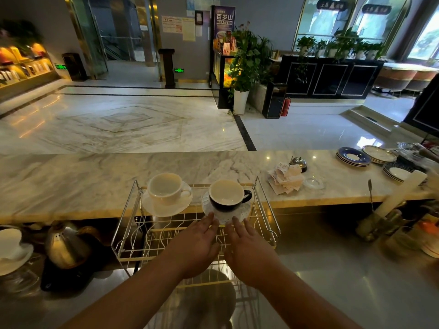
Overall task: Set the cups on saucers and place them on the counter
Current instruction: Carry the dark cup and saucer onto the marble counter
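A black cup with a white inside (226,195) stands on a white speckled saucer (223,216) at the far end of a wire rack (133,210). My left hand (198,243) and my right hand (247,245) both reach to that saucer, fingertips touching its near edge, left and right. Whether the fingers grip it or only touch it is unclear. Left of it, a white cup (166,188) sits on a white saucer (152,207), also at the rack's far end against the marble counter (95,176).
On the counter's right lie crumpled paper slips (285,178), a service bell (298,163), a small glass dish (313,182) and stacks of blue and white plates (354,157). A metal kettle (69,245) and another white cup on a saucer (10,250) stand low at the left.
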A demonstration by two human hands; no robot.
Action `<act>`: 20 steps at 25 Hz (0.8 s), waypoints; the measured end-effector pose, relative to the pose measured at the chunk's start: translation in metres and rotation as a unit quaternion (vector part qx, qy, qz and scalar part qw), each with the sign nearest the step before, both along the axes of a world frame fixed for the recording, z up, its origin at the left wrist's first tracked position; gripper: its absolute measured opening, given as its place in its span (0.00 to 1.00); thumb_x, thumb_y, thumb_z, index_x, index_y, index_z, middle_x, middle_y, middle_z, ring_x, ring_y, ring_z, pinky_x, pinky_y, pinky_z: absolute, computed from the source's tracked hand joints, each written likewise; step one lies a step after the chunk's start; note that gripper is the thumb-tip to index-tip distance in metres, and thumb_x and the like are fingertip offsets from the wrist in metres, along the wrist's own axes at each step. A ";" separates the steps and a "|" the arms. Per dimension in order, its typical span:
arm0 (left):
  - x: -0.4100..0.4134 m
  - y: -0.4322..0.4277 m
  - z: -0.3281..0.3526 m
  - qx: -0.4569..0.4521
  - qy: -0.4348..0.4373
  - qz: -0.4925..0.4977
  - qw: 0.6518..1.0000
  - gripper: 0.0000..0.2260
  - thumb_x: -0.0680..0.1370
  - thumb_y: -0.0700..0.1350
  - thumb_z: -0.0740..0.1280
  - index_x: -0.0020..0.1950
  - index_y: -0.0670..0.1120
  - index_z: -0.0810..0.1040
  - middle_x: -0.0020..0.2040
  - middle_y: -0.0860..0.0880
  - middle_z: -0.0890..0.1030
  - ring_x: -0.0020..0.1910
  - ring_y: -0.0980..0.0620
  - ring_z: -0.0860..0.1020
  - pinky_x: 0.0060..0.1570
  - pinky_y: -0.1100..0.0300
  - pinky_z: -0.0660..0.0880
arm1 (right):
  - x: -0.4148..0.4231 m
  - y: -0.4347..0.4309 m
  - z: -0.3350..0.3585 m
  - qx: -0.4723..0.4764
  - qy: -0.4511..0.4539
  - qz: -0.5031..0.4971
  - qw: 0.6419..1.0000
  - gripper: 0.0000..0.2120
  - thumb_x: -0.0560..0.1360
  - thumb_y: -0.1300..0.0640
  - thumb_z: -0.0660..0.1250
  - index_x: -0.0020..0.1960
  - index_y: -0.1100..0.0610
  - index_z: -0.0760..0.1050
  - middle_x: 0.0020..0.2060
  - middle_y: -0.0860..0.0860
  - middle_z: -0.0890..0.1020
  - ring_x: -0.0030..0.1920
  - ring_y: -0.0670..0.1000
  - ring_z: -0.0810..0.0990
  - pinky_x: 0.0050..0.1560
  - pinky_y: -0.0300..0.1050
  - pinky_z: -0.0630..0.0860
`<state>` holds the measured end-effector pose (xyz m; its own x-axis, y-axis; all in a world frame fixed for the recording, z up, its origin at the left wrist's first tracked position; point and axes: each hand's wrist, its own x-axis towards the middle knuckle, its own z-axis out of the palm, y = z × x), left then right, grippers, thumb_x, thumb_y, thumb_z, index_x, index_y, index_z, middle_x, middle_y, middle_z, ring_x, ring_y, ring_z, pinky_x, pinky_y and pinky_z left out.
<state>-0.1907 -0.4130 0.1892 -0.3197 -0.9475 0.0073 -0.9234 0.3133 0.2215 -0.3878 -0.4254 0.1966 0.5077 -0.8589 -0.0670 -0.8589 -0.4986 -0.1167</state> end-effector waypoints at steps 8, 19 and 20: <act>-0.016 -0.021 0.005 0.018 0.007 0.005 1.000 0.32 0.85 0.58 0.52 0.85 0.47 0.48 0.86 0.45 0.45 0.84 0.49 0.48 0.73 0.59 0.42 | -0.010 -0.021 0.003 0.012 0.002 -0.016 1.000 0.37 0.80 0.33 0.45 0.82 0.53 0.44 0.82 0.57 0.46 0.81 0.61 0.44 0.79 0.59 0.54; -0.022 -0.039 0.010 0.040 -0.011 0.010 0.999 0.33 0.84 0.59 0.52 0.85 0.48 0.48 0.86 0.46 0.45 0.84 0.47 0.51 0.78 0.54 0.51 | -0.013 -0.040 0.003 0.025 0.003 -0.027 0.999 0.36 0.81 0.36 0.46 0.82 0.53 0.43 0.82 0.57 0.45 0.81 0.59 0.43 0.79 0.59 0.53; -0.022 -0.038 0.009 0.040 -0.012 0.011 0.999 0.33 0.83 0.59 0.52 0.85 0.48 0.48 0.86 0.46 0.45 0.84 0.47 0.51 0.77 0.54 0.51 | -0.012 -0.040 0.003 0.023 0.004 -0.027 0.999 0.36 0.81 0.36 0.46 0.82 0.54 0.43 0.82 0.57 0.45 0.81 0.60 0.43 0.79 0.59 0.53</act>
